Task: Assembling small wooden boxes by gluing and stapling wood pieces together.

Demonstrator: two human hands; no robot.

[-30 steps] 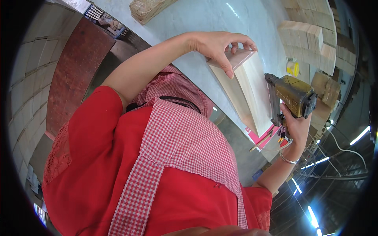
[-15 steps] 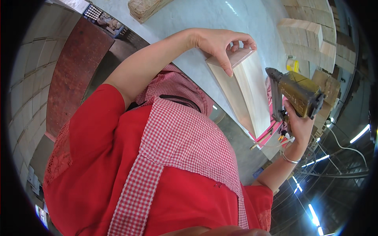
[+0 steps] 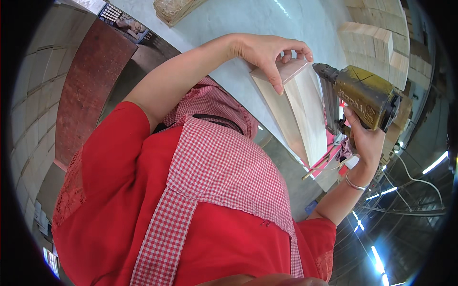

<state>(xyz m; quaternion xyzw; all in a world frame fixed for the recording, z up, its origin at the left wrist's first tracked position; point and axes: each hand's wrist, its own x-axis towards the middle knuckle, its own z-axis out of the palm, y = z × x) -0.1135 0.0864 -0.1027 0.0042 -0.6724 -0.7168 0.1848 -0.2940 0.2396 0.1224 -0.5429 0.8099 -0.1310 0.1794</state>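
Note:
A pale wooden box frame stands on the table, its long boards running toward the table's near edge. My left hand grips the short end board at the frame's far end, thumb on the near face and fingers curled over the far side. My right hand is wrapped round the handle of a yellow and black nail gun. The gun's nose points left, at or very close to the right end of that end board; whether it touches, I cannot tell.
The pale blue-grey table carries a wrapped bundle at its far side. Stacks of wooden boards rise at the far right. A pink cloth and small tools lie beyond the frame. A reddish-brown board stands at left.
My right hand has raised the nail gun up and a little left, bringing its nose to the end board's corner. My left hand and the frame have hardly moved.

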